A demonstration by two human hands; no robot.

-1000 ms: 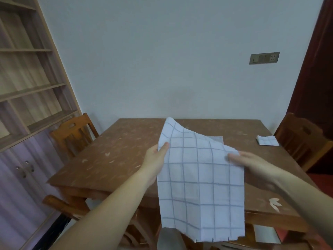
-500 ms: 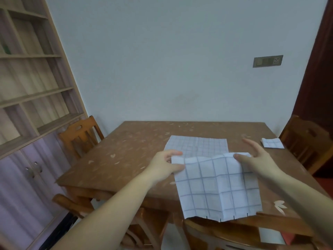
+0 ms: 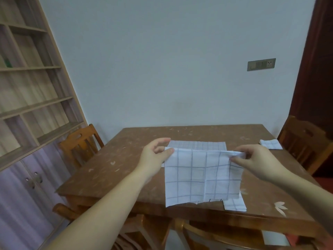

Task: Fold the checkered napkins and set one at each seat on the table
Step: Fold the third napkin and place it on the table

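A white checkered napkin (image 3: 201, 175) hangs folded in half over the brown table (image 3: 111, 170), its lower edge near the table's front edge. My left hand (image 3: 155, 156) pinches its top left corner. My right hand (image 3: 255, 159) pinches the top right corner. Behind it another checkered napkin (image 3: 198, 145) lies flat on the table. A small piece of checkered cloth (image 3: 235, 204) shows under the lower right corner of the held napkin. At the right seat lies a small folded napkin (image 3: 271, 143).
Wooden chairs stand at the left (image 3: 79, 143), at the right (image 3: 306, 141) and at the near side (image 3: 198, 235) of the table. A tall shelf unit (image 3: 27, 105) fills the left wall. The far table edge meets a pale wall with a switch plate (image 3: 261, 64).
The napkin hung full length in the air, then came down over the table and is now doubled over, with both hands pinching its top corners. The camera moved closer to the table.
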